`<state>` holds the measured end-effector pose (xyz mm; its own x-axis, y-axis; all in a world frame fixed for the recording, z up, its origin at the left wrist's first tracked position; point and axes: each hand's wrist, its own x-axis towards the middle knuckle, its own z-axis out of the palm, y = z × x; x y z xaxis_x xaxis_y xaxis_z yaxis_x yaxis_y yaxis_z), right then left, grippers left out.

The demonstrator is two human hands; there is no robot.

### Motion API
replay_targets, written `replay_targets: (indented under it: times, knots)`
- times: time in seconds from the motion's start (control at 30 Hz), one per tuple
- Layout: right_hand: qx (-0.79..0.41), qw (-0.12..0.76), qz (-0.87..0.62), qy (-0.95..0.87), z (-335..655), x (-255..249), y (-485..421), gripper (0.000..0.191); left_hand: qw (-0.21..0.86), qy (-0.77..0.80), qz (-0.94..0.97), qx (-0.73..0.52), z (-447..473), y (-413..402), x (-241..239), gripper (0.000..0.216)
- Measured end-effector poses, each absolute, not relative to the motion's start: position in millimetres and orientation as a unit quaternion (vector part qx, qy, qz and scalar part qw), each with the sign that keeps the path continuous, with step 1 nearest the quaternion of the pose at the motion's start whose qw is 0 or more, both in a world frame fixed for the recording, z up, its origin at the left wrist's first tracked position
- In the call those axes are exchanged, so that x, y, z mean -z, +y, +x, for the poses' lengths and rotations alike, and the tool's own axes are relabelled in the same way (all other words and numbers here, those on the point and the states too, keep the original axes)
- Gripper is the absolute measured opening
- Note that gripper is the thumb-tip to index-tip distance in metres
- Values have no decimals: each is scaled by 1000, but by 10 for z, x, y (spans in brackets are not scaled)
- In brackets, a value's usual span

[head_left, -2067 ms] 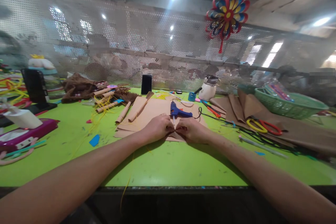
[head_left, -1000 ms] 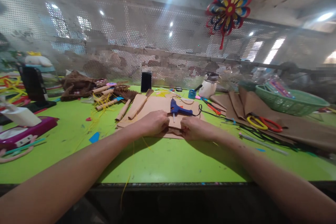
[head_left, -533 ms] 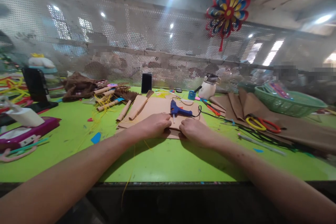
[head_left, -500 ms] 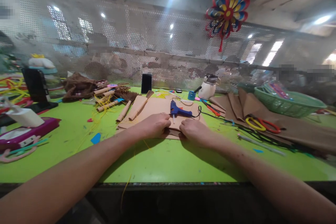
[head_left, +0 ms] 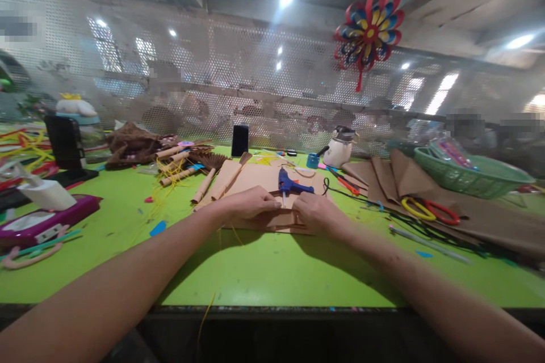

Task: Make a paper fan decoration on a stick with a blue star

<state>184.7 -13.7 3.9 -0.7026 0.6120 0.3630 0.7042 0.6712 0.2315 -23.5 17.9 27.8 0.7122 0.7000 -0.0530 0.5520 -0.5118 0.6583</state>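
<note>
My left hand [head_left: 255, 202] and my right hand [head_left: 319, 212] are close together over a stack of brown kraft paper [head_left: 266, 173]. Fingers of both hands are closed on a brown paper piece [head_left: 283, 218], which lies low between them; its exact shape is partly hidden. Just beyond my fingertips rests a blue glue gun [head_left: 293, 184] with a pale glue stick [head_left: 284, 198] poking from its back and a black cord running right. Two rolled paper handles with pleated tips, one of them a brown paper roll [head_left: 232, 178], lie left of the hands.
Right, scissors [head_left: 419, 209] lie on large brown sheets [head_left: 481, 210] before a green basket [head_left: 468, 173]. A white jug [head_left: 338, 150] and phone [head_left: 240, 140] stand behind. More paper rolls [head_left: 174, 176], a power strip [head_left: 51, 218] and a phone on a stand [head_left: 66, 142] are left.
My right hand has shifted slightly, its fingers now over the paper piece's right end. My left fingers have straightened a little along it. The view has tilted up slightly.
</note>
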Motion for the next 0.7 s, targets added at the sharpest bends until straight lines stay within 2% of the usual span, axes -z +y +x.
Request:
replay_targets:
  times: [0.23,0.37,0.5,0.57,0.7]
  knots:
    - [167,186,-353,-902,1896,-20,-58,17,376,358,845,-130,-221,200,-238,39]
    - [7,252,-367,-895,1903,-41,-64,14,387,375,828,-156,-203,144,-259,37]
    - [-184,264,-364,-874,1907,-117,-120,24,366,371,839,-159,-178,68,-312,37]
    - [-233,257,-367,-863,1902,-131,-126,27,347,368,848,-159,-161,50,-317,35]
    - [-253,277,-391,-840,1894,-85,-87,29,295,358,869,-172,-133,54,-262,29]
